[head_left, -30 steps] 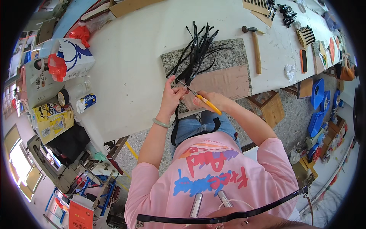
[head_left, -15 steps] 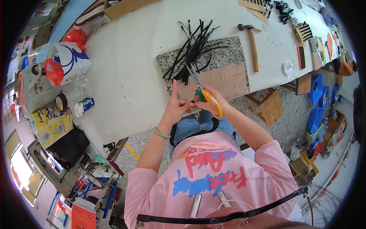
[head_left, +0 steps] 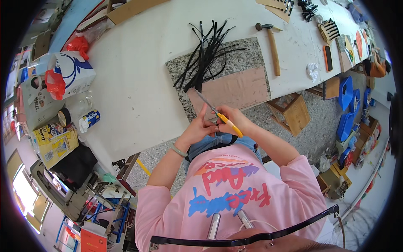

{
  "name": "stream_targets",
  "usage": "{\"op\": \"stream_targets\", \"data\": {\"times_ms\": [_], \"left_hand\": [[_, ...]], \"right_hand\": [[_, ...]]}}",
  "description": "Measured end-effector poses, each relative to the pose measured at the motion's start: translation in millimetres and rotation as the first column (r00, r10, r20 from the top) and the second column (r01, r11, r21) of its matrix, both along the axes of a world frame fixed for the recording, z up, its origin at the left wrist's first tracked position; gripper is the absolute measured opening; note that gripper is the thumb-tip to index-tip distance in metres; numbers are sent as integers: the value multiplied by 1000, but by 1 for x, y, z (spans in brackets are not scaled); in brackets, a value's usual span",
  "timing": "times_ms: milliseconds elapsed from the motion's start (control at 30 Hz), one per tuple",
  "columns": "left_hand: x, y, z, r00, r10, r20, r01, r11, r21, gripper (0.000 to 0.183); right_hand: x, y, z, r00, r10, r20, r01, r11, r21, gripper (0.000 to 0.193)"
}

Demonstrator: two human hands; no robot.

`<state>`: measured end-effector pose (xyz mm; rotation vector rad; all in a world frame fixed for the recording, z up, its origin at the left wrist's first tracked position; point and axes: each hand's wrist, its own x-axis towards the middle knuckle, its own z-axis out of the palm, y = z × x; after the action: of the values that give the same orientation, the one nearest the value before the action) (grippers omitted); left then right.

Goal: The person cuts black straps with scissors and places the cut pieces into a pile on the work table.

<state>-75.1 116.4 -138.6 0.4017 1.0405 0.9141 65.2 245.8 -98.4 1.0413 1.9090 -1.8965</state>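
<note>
My right hand [head_left: 234, 119] is wrapped round a pair of scissors [head_left: 228, 122] with a yellow handle. Their blades point up and left, close past my left forefinger. My left hand [head_left: 196, 131] meets the right fingertips; its forefinger sticks up while the thumb and other fingers pinch together. Whatever lies in that pinch is too small or hidden to make out. Just beyond the blades, a bundle of thin black strips [head_left: 204, 63] lies spread over a speckled stone slab [head_left: 243, 49]. A pinkish-brown sheet [head_left: 235, 87] covers the slab's near part.
A hammer [head_left: 273, 50] lies right of the slab, with crumpled white wrap [head_left: 312, 71] and an orange-edged black phone-like object [head_left: 328, 58] farther right. Bags, a jar [head_left: 72, 111] and a blue can [head_left: 90, 120] crowd the left edge. A wooden stool [head_left: 289, 113] stands below the table.
The scissors have turned, their blades now angling more to the left and the green part no longer showing. Both hands stay together near the table edge. The whole view has shifted slightly.
</note>
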Motion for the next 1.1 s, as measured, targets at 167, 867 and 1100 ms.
{"op": "stream_targets", "data": {"times_ms": [167,867,1100], "left_hand": [[0,-13,-18,993,-104,-54,106,994,27,64],[-15,-36,-54,732,-273,-624,162,960,-230,30],[-8,-45,-66,679,-152,-718,69,987,-143,27]], "right_hand": [[26,14,-6,967,-253,42,255,966,-44,44],[133,99,-97,888,-349,298,62,734,676,53],[124,99,-85,894,-320,313,25,733,679,52]]}}
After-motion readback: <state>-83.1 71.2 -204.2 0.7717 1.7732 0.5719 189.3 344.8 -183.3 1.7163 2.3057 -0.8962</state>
